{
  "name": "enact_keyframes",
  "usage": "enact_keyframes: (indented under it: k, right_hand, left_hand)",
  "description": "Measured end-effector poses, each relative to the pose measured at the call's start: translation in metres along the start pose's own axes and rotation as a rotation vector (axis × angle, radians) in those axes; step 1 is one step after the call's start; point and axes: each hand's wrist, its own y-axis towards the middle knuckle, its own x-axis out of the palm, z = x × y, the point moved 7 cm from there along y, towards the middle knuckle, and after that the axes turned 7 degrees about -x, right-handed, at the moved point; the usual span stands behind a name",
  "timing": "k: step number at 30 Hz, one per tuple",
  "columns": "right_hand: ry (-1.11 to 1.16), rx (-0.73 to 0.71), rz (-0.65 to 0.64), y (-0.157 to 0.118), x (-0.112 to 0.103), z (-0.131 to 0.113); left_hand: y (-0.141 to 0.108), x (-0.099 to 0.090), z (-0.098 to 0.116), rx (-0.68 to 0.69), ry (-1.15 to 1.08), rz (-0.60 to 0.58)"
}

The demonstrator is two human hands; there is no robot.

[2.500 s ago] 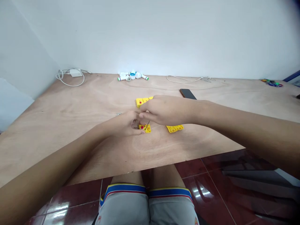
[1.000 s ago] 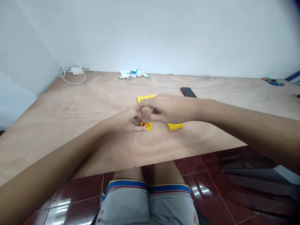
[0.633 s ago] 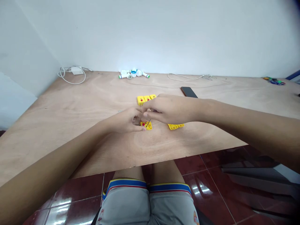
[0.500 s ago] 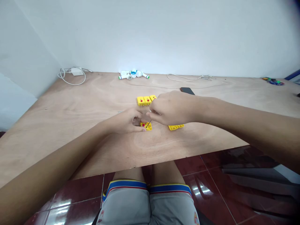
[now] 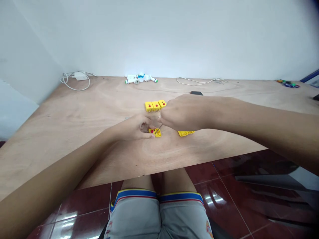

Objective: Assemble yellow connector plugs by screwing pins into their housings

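My left hand point(image 5: 136, 127) grips the left end of a small yellow plug part point(image 5: 158, 133) with a red spot, lying on the wooden table. Above it my right hand point(image 5: 180, 113) is closed round a thin screwdriver point(image 5: 159, 128), its shaft slanting down onto the part. The tool's handle is hidden inside the hand. Just beyond the hands stand yellow plugs point(image 5: 156, 106) in a row, with red dots and metal pins toward me. More yellow parts point(image 5: 184, 133) lie right of the held one, partly under my right hand.
A dark phone point(image 5: 196, 93) lies behind my right wrist. Along the wall are a white charger with cable point(image 5: 80, 76), white tubular items point(image 5: 141, 78), a thin white cable point(image 5: 194, 81) and colourful small things point(image 5: 288, 84). The table's front edge point(image 5: 149, 174) runs above my legs.
My right hand and forearm have shifted slightly and turned, now covering more of the phone. The left hand keeps its hold on the yellow part. The whole view has moved a little.
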Motion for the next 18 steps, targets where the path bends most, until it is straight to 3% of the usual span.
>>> enact_keyframes:
  k: [4, 9, 11, 15, 18]
  right_hand:
    - [-0.011, -0.001, -0.039, -0.0006, -0.0016, -0.0013]
    - [0.092, -0.100, 0.037, 0.0026, -0.0048, -0.0070]
    - [0.046, -0.054, -0.012, 0.0018, -0.0037, -0.0081]
    - [0.076, 0.195, -0.112, -0.0057, -0.0038, -0.0005]
    - [0.067, 0.118, -0.018, -0.0015, -0.0065, -0.0017]
  left_hand:
    - [-0.0012, 0.0017, 0.0007, 0.001, -0.018, -0.024]
    - [-0.0018, 0.0014, 0.0026, 0.022, 0.001, -0.019]
    - [-0.0012, 0.0012, 0.0033, 0.039, 0.001, -0.017]
    - [0.0001, 0.0013, 0.0008, 0.026, -0.031, -0.024]
    - [-0.0002, 0.0010, 0.0006, 0.023, 0.013, -0.020]
